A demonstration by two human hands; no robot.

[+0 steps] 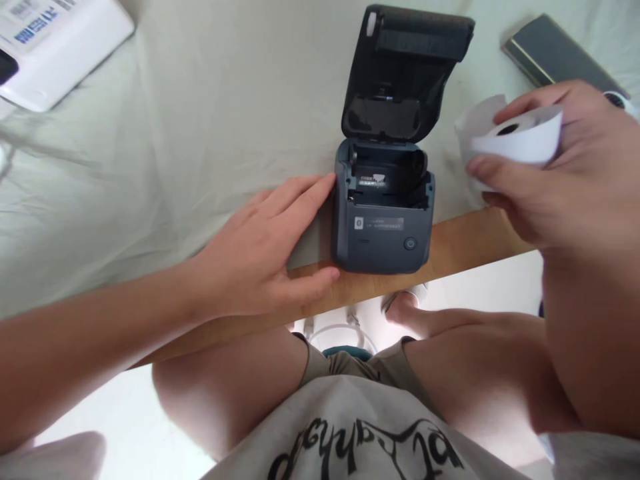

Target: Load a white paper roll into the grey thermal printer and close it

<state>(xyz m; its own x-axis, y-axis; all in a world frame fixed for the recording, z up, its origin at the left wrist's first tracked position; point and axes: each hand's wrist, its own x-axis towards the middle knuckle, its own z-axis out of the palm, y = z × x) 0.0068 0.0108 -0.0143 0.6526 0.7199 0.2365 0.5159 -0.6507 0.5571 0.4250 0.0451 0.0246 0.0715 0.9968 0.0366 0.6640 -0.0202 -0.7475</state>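
Note:
A dark blue-grey label printer (383, 240) sits near the table's front edge, its black lid (400, 80) swung up and back. The paper bay inside shows no roll. My left hand (280, 233) lies flat along the printer's left side, fingers stretched and fingertips against or close to the casing. To the right of the printer, my right hand (540, 167) is closed around a white paper roll (530, 143), held above the table. A loose end of paper curls off the roll, and the dark core hole shows between my fingers.
At the back right lies a dark grey flat box-like object (565, 57). A white device with a printed label (65, 53) is at the upper left. A pale cloth (225, 100) covers the table, leaving a wooden front edge (470, 240) bare above my legs.

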